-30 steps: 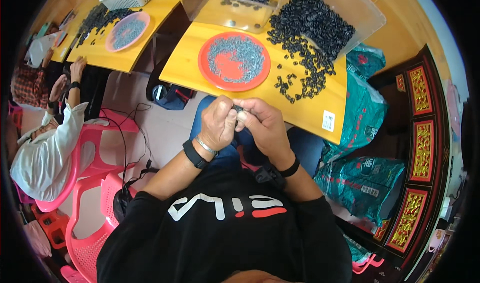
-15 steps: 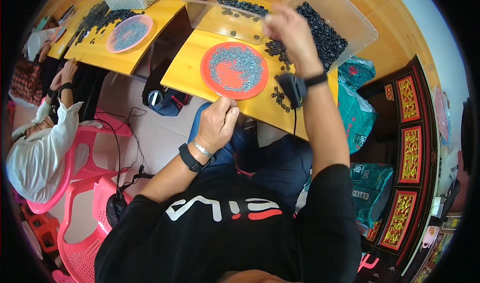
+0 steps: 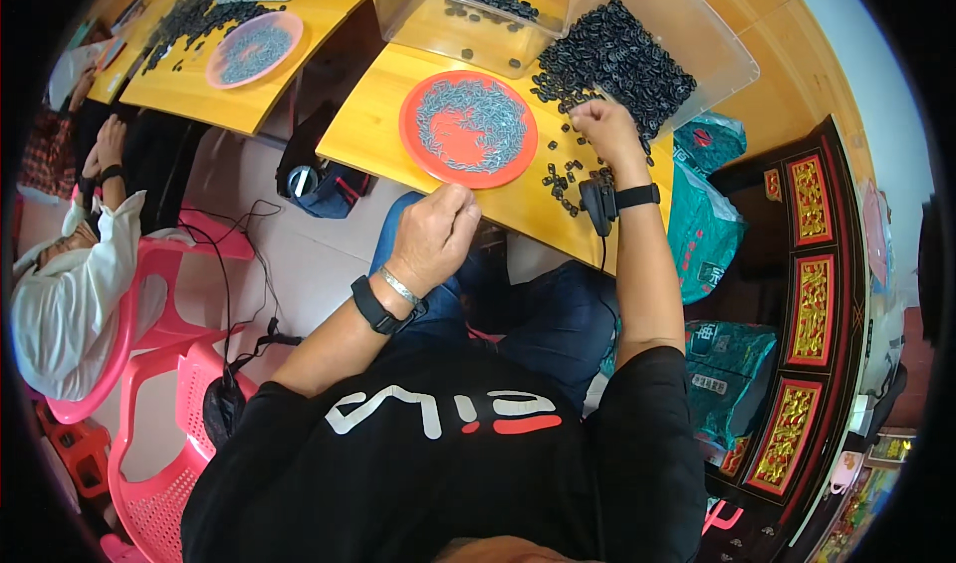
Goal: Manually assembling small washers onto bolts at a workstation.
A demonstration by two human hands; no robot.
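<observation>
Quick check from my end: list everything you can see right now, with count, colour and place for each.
Table: one, yellow wood, in front of the person.
Round plate: one, red, on the table, holding small grey metal pieces.
Black parts: too many to count, heaped at the table's far right, some loose by the right hand.
Clear tub: one, far edge, a few black parts inside.
Second table: one, yellow, to the left, with a pink plate.
Chairs: pink plastic, lower left.
Co-worker: one, white sleeve, far left.
Left hand: closed, above the lap.
Right hand: fist over the loose black parts.
</observation>
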